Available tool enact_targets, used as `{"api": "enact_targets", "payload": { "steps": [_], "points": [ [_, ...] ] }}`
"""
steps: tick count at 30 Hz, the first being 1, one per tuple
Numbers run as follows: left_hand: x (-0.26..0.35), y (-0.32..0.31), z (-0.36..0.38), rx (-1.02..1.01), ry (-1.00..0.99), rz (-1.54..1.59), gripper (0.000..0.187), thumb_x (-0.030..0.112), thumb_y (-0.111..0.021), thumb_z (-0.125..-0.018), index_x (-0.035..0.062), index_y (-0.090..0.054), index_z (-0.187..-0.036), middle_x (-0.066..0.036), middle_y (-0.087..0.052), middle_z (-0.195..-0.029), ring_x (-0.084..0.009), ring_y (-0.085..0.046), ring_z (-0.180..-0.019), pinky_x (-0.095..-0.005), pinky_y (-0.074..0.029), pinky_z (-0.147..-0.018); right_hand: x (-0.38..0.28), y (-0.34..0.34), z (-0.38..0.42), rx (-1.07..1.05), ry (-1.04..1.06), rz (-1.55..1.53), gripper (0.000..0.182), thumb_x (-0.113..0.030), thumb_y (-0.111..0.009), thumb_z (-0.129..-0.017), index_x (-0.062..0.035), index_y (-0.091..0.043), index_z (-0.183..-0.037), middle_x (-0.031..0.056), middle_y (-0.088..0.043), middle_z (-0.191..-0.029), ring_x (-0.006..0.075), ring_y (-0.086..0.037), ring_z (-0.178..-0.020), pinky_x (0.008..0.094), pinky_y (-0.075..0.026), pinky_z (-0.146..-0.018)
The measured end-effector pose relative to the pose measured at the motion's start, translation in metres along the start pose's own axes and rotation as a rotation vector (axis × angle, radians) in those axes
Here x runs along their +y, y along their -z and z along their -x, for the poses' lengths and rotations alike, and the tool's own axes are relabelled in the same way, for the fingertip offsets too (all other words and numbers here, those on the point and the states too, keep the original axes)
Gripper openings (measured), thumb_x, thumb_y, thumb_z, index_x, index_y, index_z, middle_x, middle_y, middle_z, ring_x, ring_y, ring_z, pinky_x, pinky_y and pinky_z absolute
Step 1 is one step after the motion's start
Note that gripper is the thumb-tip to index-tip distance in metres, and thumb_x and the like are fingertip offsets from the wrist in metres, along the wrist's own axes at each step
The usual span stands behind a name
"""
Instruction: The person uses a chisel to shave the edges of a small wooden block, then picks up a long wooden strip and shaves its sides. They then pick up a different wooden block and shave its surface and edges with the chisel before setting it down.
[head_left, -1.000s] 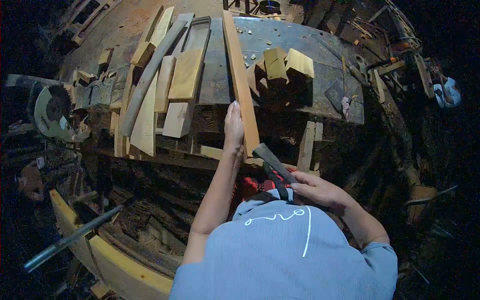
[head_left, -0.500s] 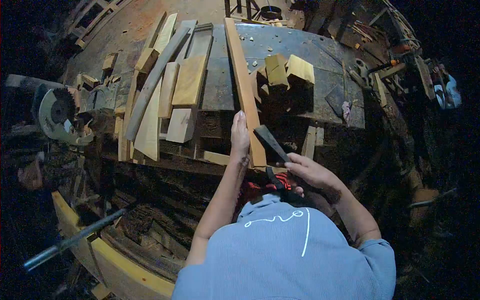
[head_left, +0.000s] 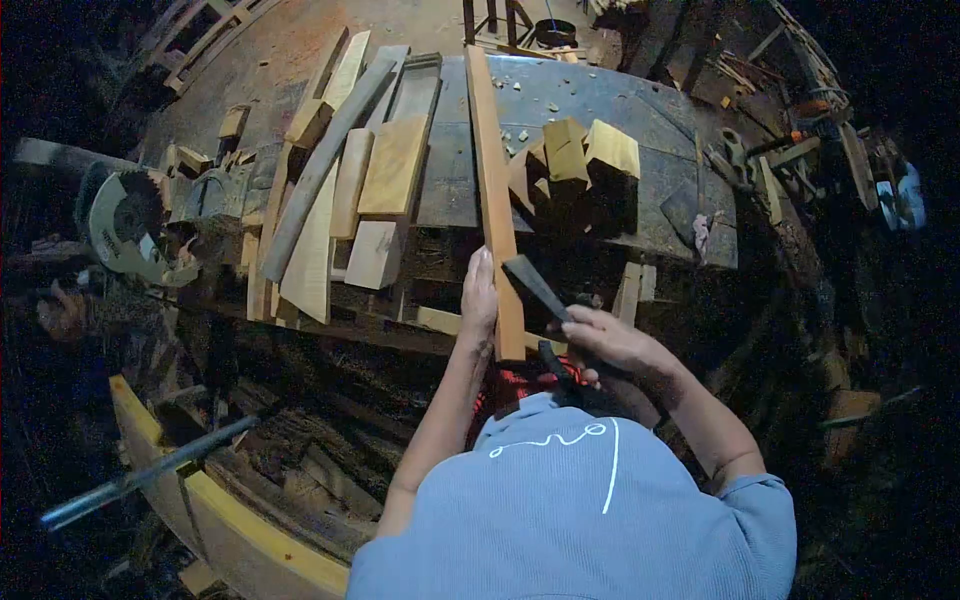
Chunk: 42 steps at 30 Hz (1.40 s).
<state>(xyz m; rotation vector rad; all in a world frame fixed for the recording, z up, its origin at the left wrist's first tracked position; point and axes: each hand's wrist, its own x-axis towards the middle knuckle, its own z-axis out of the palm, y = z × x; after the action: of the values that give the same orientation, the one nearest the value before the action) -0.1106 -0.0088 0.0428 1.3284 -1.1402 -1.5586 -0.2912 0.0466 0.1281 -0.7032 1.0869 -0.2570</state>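
Running alongside left grip [head_left: 480, 294], the plank [head_left: 493, 185]; apparently touching.

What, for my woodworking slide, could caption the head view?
At a wood-strewn bench, the left grip rests against a long wooden bar; the right grip holds a dark tool near it.

Board [head_left: 489, 170] against left hand [head_left: 480, 292]: orange-brown. Bar [head_left: 537, 285] in right hand [head_left: 615, 342]: dark grey. Below both grips: shirt [head_left: 550, 530], blue, finely ribbed, with white curling line [head_left: 613, 465]; cloth [head_left: 510, 386], red and black. Beyond right grip, I see a pale-yellow block [head_left: 613, 147].
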Motion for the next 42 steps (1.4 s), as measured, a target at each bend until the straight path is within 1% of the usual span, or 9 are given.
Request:
{"api": "enact_targets", "payload": {
  "steps": [2,4,13,20,26,28,29,36,42],
  "points": [
    [-0.002,0.002,0.004,0.015,-0.057,-0.031,0.035,0.024,-0.03,-0.094,-0.0007,-0.044,-0.115,-0.013,-0.049,-0.109,-0.0214,-0.048,-0.099,-0.029,-0.037,-0.088,0.02,-0.001,-0.006,-0.021,0.001,-0.016,0.022,-0.021,-0.038,-0.09,-0.0029,-0.041,-0.101,0.0047,-0.045,-0.065,0.0108,-0.045,-0.043,0.0241,-0.038,-0.039],
    [-0.001,0.001,0.008,0.086,-0.012,0.025,0.039,0.031,-0.026,-0.095,0.0024,-0.043,-0.115,-0.006,-0.051,-0.093,-0.0125,-0.051,-0.083,-0.0272,-0.042,-0.075,0.024,-0.001,-0.011,-0.05,-0.003,-0.038,0.02,-0.023,-0.039,-0.089,-0.0066,-0.04,-0.1,0.0037,-0.046,-0.063,0.0118,-0.048,-0.042,0.0264,-0.043,-0.039],
    [-0.01,0.018,0.026,0.07,0.068,0.088,0.04,0.033,-0.029,-0.094,0.0043,-0.043,-0.117,-0.003,-0.051,-0.093,-0.0091,-0.049,-0.082,-0.0249,-0.042,-0.074,0.02,0.003,-0.044,-0.094,0.108,-0.035,0.024,-0.025,-0.041,-0.088,-0.0049,-0.042,-0.1,0.0045,-0.046,-0.064,0.0123,-0.047,-0.043,0.0265,-0.04,-0.039],
    [-0.013,0.013,0.031,0.028,0.134,0.18,0.042,0.036,-0.03,-0.094,0.0051,-0.042,-0.119,-0.003,-0.05,-0.093,-0.0096,-0.049,-0.082,-0.0245,-0.042,-0.073,0.009,0.0,-0.057,0.058,0.194,0.016,0.026,-0.027,-0.041,-0.087,-0.0038,-0.043,-0.1,0.0042,-0.048,-0.063,0.0108,-0.048,-0.045,0.0253,-0.041,-0.039],
    [-0.016,0.023,0.036,0.011,0.08,0.154,0.045,0.039,-0.031,-0.093,0.0051,-0.039,-0.122,-0.003,-0.049,-0.095,-0.0099,-0.047,-0.085,-0.0251,-0.04,-0.076,-0.001,-0.006,-0.053,0.056,0.141,0.081,0.022,-0.024,-0.04,-0.089,-0.0045,-0.044,-0.097,0.0019,-0.044,-0.063,0.0101,-0.045,-0.046,0.0238,-0.039,-0.042],
    [0.012,0.021,0.041,0.082,0.26,0.295,0.046,0.035,-0.029,-0.094,0.0037,-0.034,-0.127,-0.006,-0.047,-0.114,-0.0122,-0.045,-0.101,-0.0268,-0.038,-0.087,0.01,-0.008,-0.046,0.016,0.169,0.197,0.021,-0.024,-0.039,-0.09,-0.0048,-0.043,-0.096,0.0018,-0.044,-0.062,0.0109,-0.046,-0.047,0.0241,-0.039,-0.041],
    [-0.005,0.028,0.037,0.03,0.176,0.189,0.048,0.037,-0.03,-0.093,0.0044,-0.031,-0.129,-0.006,-0.045,-0.119,-0.0128,-0.044,-0.105,-0.027,-0.037,-0.089,0.019,-0.007,-0.045,0.001,0.242,0.245,0.02,-0.024,-0.038,-0.09,-0.0055,-0.041,-0.097,0.0017,-0.044,-0.059,0.0111,-0.047,-0.046,0.0241,-0.039,-0.041],
    [-0.012,0.032,0.039,-0.001,0.126,0.222,0.047,0.035,-0.039,-0.091,0.0043,-0.033,-0.127,-0.006,-0.044,-0.112,-0.0128,-0.042,-0.101,-0.0258,-0.034,-0.088,0.004,0.003,-0.064,-0.007,0.104,-0.051,0.019,-0.024,-0.037,-0.091,-0.007,-0.042,-0.1,0.0016,-0.044,-0.058,0.0105,-0.045,-0.043,0.0236,-0.039,-0.041],
    [-0.022,0.043,0.052,0.015,0.165,0.182,0.041,0.027,-0.039,-0.092,0.0047,-0.033,-0.126,-0.005,-0.044,-0.113,-0.0122,-0.042,-0.103,-0.0258,-0.034,-0.089,0.01,-0.012,-0.069,0.029,0.219,0.165,0.019,-0.024,-0.04,-0.088,-0.0059,-0.043,-0.095,0.0022,-0.047,-0.062,0.0098,-0.046,-0.045,0.0226,-0.039,-0.043]
  ]
}}
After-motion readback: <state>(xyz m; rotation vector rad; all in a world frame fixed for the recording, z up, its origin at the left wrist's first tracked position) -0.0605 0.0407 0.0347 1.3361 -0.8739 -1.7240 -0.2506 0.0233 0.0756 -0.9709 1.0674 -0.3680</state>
